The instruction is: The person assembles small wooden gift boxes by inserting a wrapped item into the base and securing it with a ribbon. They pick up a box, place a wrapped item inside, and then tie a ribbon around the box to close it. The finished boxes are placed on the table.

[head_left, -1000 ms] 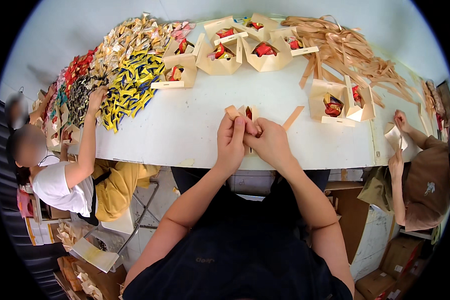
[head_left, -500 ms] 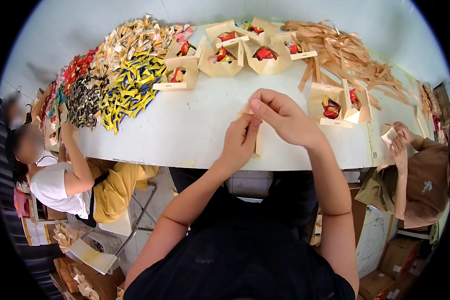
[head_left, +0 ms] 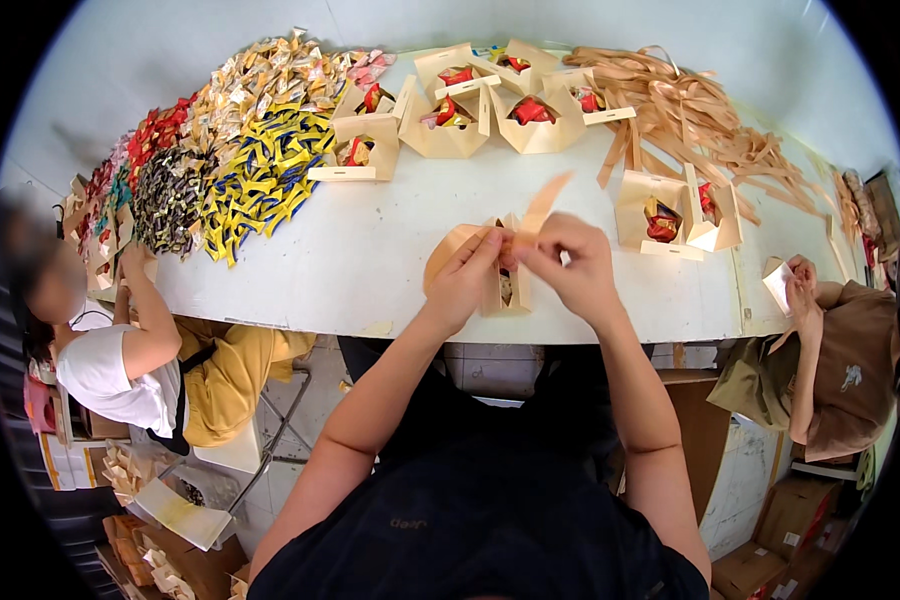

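In front of me on the white table stands a small cream carton box (head_left: 492,300), partly hidden by my hands, with a gap at its top that shows contents I cannot make out. A peach ribbon (head_left: 547,200) runs over the box; one end sticks up beside my right hand and a wide curve of it bulges out left of my left hand. My left hand (head_left: 462,282) is closed, pinching the ribbon at the top of the box. Thumb and fingers of my right hand (head_left: 576,268) also pinch the ribbon, just right of the left fingertips.
Open cream boxes (head_left: 445,140) with red-wrapped sweets stand at the back; two more (head_left: 660,245) sit at right. Wrapped sweets (head_left: 265,165) are heaped at left, loose ribbons (head_left: 670,100) at back right. People work at left (head_left: 120,350) and right (head_left: 840,360).
My right hand has moved down and right, away from above the left. The ribbon's end and curve now show, and the box between my hands has come into view.
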`<state>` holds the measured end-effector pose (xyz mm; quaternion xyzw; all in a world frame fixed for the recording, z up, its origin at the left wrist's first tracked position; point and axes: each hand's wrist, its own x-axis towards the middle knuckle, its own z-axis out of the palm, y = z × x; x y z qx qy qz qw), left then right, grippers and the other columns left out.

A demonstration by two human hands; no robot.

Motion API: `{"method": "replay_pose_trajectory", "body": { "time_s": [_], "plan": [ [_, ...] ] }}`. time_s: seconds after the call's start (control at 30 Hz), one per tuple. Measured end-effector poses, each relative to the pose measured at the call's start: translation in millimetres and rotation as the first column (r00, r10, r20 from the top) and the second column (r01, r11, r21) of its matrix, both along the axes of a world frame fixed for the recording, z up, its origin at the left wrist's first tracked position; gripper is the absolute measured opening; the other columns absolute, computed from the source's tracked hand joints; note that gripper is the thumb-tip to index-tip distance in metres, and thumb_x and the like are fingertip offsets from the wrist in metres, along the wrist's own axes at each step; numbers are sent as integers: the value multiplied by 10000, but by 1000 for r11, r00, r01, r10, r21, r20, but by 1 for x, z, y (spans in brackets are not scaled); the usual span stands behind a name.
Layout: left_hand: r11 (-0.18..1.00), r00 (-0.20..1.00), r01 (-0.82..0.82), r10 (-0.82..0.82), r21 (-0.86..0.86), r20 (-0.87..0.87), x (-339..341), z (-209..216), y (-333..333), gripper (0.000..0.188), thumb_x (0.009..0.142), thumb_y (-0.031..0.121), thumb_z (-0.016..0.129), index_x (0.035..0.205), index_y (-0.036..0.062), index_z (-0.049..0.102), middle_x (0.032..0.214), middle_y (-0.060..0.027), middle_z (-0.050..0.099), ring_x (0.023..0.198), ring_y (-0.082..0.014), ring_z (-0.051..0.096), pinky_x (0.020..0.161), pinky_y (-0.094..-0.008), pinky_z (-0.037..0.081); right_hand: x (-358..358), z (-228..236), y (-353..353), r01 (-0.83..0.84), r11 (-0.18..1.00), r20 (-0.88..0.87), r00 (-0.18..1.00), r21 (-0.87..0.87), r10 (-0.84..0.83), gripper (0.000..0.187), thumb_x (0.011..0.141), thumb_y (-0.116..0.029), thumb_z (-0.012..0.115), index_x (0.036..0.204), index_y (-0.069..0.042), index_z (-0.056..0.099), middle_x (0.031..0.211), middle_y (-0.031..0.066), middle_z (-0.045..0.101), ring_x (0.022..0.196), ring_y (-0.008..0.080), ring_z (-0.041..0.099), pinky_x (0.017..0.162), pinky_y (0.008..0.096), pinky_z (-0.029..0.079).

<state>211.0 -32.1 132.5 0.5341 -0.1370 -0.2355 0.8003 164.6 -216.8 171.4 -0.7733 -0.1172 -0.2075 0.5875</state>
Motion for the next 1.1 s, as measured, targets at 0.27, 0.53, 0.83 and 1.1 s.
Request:
{"method": "replay_pose_trajectory", "body": {
  "time_s": [0.27, 0.53, 0.83, 1.1],
  "plan": [
    [985, 944, 107, -143, 136, 298, -1, -5, 4, 338, 1183, 287, 528, 1324, 49, 721, 1084, 11, 690, 1025, -101, 630, 999, -292, 506, 1, 4, -4, 119, 982, -36, 993, 149, -114, 240, 902, -109, 880, 775, -16, 699, 644, -14, 504, 628, 86, 466, 585, 301, 357],
    [996, 998, -55, 51, 74, 45, -3, -2, 2, 266, 1167, 258, 565, 1167, 45, 724, 1048, 2, 688, 973, -88, 629, 908, -283, 529, -28, 5, -14, -317, 942, -214, 933, -110, 289, 108, 911, -116, 875, 913, -38, 800, 653, 8, 579, 607, 90, 482, 572, 319, 392],
    [983, 908, -41, -37, 177, 416, 1, 1, 5, 204, 1115, 177, 656, 1096, -1, 754, 1101, -53, 727, 1022, -138, 670, 945, -306, 540, -14, 0, 2, 16, 993, -361, 931, -118, -57, 258, 903, -115, 859, 1127, -6, 791, 640, -11, 587, 584, 63, 513, 579, 262, 428],
    [922, 782, -387, 338, -17, 523, -39, -8, -9, 221, 1078, 126, 719, 1238, 5, 811, 1325, -130, 715, 1235, -196, 678, 1043, -317, 546, -14, -27, 27, 316, 924, -269, 890, -214, -367, 161, 963, -143, 787, 1021, 5, 767, 601, 26, 560, 546, 109, 476, 537, 310, 404]
  ]
}}
